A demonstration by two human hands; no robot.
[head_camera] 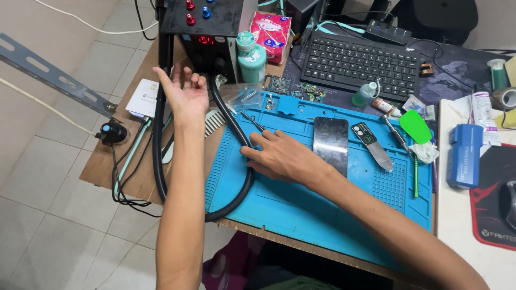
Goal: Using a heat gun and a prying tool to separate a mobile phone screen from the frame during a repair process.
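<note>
My left hand (183, 92) is raised with the palm up and fingers spread, holding nothing, just in front of a black rework station (207, 37). A thick black hose (244, 182) loops from the station across the blue work mat (301, 204). Resting flat on the mat, my right hand (279, 156) has its fingertips at the hose and close to a pair of thin tweezers (251, 121). A dark phone (330, 140) lies face up just right of that hand.
A metal pry tool (374, 146), a green pick (415, 127) and small circuit boards (279, 85) lie on the mat. Behind are a black keyboard (360, 59), a teal bottle (251, 58) and a red packet (271, 29). A blue box (465, 156) sits right.
</note>
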